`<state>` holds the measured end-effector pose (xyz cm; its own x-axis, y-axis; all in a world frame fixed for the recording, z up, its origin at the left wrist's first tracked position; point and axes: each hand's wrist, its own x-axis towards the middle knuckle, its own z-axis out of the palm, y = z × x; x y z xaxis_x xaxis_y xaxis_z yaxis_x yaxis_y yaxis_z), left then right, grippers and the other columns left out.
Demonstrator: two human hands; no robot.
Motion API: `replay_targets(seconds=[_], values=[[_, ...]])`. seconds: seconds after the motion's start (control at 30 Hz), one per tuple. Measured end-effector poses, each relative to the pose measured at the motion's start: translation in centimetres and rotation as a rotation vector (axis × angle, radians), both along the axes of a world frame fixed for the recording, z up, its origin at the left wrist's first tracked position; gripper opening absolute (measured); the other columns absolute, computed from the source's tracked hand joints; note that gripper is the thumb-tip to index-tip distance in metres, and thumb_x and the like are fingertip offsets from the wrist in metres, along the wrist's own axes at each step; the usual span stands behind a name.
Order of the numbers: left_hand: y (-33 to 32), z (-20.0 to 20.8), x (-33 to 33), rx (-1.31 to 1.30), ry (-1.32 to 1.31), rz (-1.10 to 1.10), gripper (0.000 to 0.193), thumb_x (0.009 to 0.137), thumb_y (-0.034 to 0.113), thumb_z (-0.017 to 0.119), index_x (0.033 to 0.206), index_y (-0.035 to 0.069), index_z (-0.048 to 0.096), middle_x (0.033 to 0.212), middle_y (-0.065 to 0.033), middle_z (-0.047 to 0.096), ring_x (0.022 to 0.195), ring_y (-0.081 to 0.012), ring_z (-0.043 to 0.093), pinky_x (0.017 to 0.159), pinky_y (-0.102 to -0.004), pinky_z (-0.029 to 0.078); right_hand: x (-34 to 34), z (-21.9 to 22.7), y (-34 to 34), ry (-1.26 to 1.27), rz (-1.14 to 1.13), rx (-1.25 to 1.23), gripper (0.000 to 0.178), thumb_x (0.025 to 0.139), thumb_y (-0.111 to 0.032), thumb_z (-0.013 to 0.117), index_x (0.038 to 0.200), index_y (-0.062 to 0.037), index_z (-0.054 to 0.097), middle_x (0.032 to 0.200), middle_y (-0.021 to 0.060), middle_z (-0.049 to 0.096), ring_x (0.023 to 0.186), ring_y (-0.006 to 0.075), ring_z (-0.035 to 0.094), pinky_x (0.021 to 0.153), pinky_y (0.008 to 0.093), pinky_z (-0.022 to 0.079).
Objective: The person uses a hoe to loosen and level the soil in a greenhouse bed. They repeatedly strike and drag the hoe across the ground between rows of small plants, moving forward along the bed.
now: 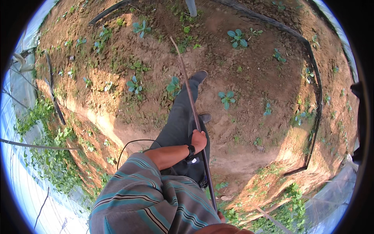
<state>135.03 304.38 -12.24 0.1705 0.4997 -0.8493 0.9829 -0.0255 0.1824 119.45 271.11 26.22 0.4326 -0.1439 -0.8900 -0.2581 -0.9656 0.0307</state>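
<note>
A long, thin wooden pole [189,91] slants from the bare soil ahead of me, past my legs, to my right side. Its far end is paler and slightly bent, and rests at or just above the ground. My left hand [199,140], with a dark watch on the wrist, is closed round the pole in front of my thighs. Farther back, my right hand [221,217] is at the near part of the pole by the lower edge. Only a bit of it shows, and it seems wrapped round the pole. Young broad-leaved seedlings [173,86] grow near the pole.
My dark shoe [199,76] stands forward on the soil among more leafy seedlings [237,38]. A black hose [320,89] bends round the right side; another piece [54,89] lies left. A grey post [191,7] stands ahead. Climbing vines [54,163] and plastic sheeting line the sides.
</note>
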Motion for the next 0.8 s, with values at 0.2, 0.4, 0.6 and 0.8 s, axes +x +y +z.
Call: replay_targets(seconds=[0.2,0.4,0.6,0.8], values=[[-7.0,4.7,-4.2,-0.533,0.062,0.011,0.021,0.099,0.010,0.051,0.089,0.000,0.065,0.076,-0.0188,0.068,0.071,-0.0334,0.066,0.059,-0.0504,0.042,-2.5,8.8,-4.2,0.049,-0.150,-0.094,0.018,0.079,-0.017,0.075,0.094,-0.0071,0.072,0.068,0.0164,0.066,0.067,0.0360,0.070,0.061,0.0479,0.053],[7.1,-0.6,7.4,-0.327,-0.041,-0.040,0.028,0.103,0.017,0.051,0.090,-0.004,0.065,0.080,-0.0213,0.068,0.075,-0.0366,0.068,0.067,-0.0498,0.050,6.5,0.0,7.6,-0.023,-0.121,0.041,0.015,0.085,-0.018,0.072,0.087,-0.0047,0.066,0.070,0.0199,0.066,0.065,0.0425,0.066,0.059,0.0502,0.050],[30.6,-9.4,24.2,0.225,-0.263,-0.653,0.037,0.106,0.026,0.053,0.087,-0.002,0.066,0.070,-0.0180,0.064,0.064,-0.0331,0.065,0.059,-0.0461,0.053,19.9,-12.7,28.3,-0.095,-0.118,0.274,0.028,0.088,-0.024,0.073,0.101,0.0004,0.069,0.080,0.0258,0.069,0.078,0.0457,0.069,0.071,0.0521,0.054],[33.3,-9.3,27.2,0.208,-0.285,-0.588,0.035,0.107,0.028,0.055,0.086,0.003,0.069,0.062,-0.0144,0.062,0.055,-0.0288,0.063,0.049,-0.0443,0.047,23.2,-12.0,31.2,-0.031,-0.233,0.334,0.027,0.087,-0.023,0.074,0.098,0.0013,0.069,0.080,0.0267,0.067,0.076,0.0460,0.068,0.069,0.0505,0.053]])
